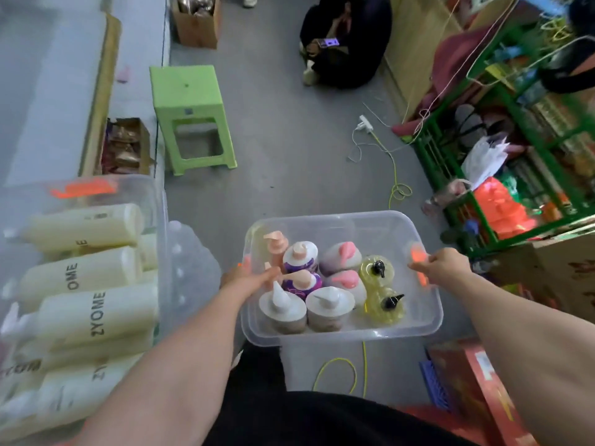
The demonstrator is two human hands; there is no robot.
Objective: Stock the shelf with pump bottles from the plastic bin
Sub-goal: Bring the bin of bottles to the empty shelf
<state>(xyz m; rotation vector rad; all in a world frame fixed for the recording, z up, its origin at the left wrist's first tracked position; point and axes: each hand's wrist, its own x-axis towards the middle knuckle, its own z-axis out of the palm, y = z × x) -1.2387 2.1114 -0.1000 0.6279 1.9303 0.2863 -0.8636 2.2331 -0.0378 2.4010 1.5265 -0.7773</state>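
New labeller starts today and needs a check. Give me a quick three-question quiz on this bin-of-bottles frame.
1. True or false: the left grip and right grip each hold one end of the plastic bin.
2. How many yellow bottles with black pumps stand in that bin? A) one B) two C) four
3. Fill in: the cream ZYOME bottles in the other bin, on the left, lie on their ____.
Key: 1 true; 2 B; 3 sides.
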